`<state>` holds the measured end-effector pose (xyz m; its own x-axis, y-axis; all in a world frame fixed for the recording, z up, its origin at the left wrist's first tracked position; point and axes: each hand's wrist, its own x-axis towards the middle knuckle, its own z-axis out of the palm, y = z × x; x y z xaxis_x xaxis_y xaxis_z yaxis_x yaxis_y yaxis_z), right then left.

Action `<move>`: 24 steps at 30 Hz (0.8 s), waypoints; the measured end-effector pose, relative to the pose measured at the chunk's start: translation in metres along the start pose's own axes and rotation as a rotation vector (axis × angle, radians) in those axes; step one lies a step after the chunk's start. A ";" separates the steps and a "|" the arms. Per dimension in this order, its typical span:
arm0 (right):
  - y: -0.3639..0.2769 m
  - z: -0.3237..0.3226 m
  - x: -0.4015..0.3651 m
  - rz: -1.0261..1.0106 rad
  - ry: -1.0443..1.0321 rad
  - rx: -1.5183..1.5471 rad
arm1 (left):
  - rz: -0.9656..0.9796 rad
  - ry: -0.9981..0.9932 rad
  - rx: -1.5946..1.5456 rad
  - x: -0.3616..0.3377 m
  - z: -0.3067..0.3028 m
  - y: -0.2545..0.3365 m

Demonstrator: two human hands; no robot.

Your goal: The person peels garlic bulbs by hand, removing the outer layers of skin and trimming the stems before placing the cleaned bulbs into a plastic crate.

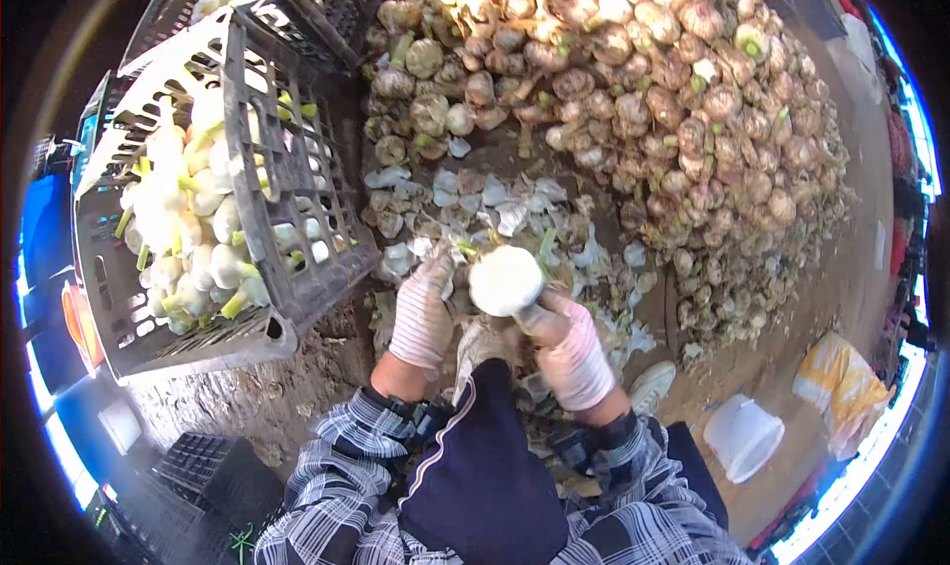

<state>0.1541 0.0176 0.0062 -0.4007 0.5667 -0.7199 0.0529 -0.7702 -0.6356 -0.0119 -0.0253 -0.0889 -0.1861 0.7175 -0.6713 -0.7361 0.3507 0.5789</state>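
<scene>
A white, peeled-looking garlic bulb [506,280] is held up in front of my knees, its short green stem toward the upper left. My right hand [572,352], in a pale striped glove, grips the bulb from its lower right side. On the other side, my left hand [424,313], gloved the same way, has its fingers closed close to the stem end; what they pinch cannot be made out. Below the hands, loose papery garlic skins [495,194] are scattered over the floor.
At the left stands a black slatted crate [287,169] full of cleaned garlic bulbs [198,229], another crate [327,11] behind it. A large heap of unpeeled garlic [693,120] covers the upper right. A white bucket [744,436] and a yellow-white sack [841,382] lie lower right.
</scene>
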 end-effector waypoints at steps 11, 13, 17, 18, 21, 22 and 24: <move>-0.067 0.051 0.099 -0.788 -0.098 -1.125 | 0.022 0.121 0.572 0.012 -0.022 0.019; -0.079 0.042 0.133 -0.866 0.140 -1.572 | 0.215 0.064 0.894 0.005 -0.019 0.023; -0.076 0.047 0.248 -1.213 0.057 -1.878 | 0.166 0.002 0.783 0.011 -0.026 0.005; -0.080 0.052 0.257 -1.217 0.031 -1.954 | 0.135 0.008 0.787 0.010 -0.022 0.008; -0.090 0.053 0.262 -0.938 -0.044 -2.060 | 0.069 -0.046 0.856 0.007 -0.016 0.026; -0.089 0.052 0.260 -0.972 0.019 -1.986 | 0.072 -0.025 0.736 0.009 -0.017 0.023; -0.084 0.037 0.244 -1.021 0.157 -1.834 | 0.075 0.004 0.503 0.013 -0.019 0.017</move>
<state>0.0184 0.2097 -0.1065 -0.8070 0.5898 0.0296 0.5814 0.8023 -0.1354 -0.0393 -0.0208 -0.0965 -0.2299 0.7497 -0.6206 -0.3160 0.5456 0.7762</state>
